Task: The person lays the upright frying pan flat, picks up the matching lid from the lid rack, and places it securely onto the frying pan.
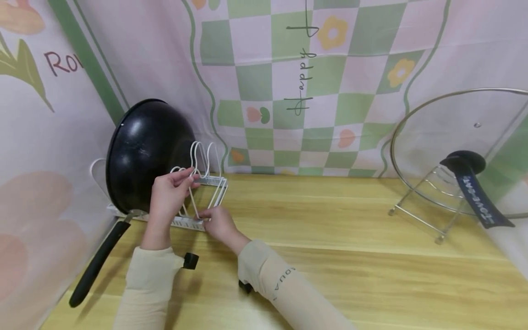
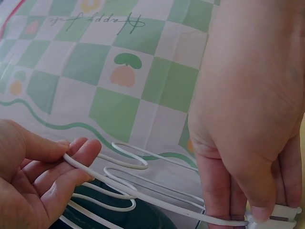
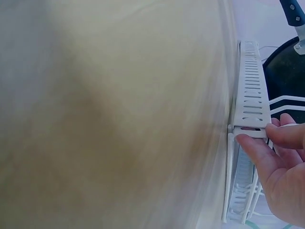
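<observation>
A white wire rack (image 1: 224,183) stands at the left of the table, with slotted side rails (image 3: 252,86) and several looped wire dividers (image 2: 128,186). My left hand (image 1: 167,192) pinches the top bend of the nearest divider between thumb and fingers. Down at the rack's near corner, my right hand (image 1: 222,224) grips the end of the front rail, where that divider's foot meets it. In the right wrist view, thumb and forefinger (image 3: 259,152) pinch the rail's end. A black wok (image 1: 144,151) rests on its side in the rack, left of the dividers.
The wok's long black handle (image 1: 99,263) points toward the near left. On the right, a large glass lid (image 1: 437,123) with a dark lettered handle (image 1: 478,197) leans on a metal wire stand (image 1: 416,224). A printed cloth (image 1: 288,91) hangs behind the wooden table (image 1: 330,220).
</observation>
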Tool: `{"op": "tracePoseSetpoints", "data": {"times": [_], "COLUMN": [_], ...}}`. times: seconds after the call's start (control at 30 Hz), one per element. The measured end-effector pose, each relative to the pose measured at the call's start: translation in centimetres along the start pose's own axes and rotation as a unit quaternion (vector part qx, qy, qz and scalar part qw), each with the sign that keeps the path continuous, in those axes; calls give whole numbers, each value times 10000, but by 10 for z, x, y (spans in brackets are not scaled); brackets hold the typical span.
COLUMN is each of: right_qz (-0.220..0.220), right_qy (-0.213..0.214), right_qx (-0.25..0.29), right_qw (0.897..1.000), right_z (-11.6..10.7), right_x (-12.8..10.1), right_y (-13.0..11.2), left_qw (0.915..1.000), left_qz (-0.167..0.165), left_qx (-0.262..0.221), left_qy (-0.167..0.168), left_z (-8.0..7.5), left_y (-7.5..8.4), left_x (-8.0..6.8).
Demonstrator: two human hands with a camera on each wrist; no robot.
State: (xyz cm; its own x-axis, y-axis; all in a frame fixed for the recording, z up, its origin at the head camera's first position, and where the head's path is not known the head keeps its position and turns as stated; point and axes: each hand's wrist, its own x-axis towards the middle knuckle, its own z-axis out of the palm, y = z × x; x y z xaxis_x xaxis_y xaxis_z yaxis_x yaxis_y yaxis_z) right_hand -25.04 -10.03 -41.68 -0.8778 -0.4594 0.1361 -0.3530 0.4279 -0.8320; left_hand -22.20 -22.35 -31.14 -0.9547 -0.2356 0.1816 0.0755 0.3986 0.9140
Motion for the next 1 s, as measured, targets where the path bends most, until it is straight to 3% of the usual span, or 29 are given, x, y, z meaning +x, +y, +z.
{"op": "tracePoseSetpoints", "data": {"times": [0.3, 1.0], "right_qz": [80, 247], "right_qy": [-36, -216], "right_qx": [-20, 27], "right_qw": [10000, 9995], "right_z": [-8, -21], "right_x": [0, -6], "right_y": [2, 8], "left_qw": [9999, 9995], "left_qz": [131, -59], "left_qx": [-14, -225], "left_qy": [-55, -225], "left_z": [6, 17], "left_y": [5, 7], "left_x": [1, -1]}}
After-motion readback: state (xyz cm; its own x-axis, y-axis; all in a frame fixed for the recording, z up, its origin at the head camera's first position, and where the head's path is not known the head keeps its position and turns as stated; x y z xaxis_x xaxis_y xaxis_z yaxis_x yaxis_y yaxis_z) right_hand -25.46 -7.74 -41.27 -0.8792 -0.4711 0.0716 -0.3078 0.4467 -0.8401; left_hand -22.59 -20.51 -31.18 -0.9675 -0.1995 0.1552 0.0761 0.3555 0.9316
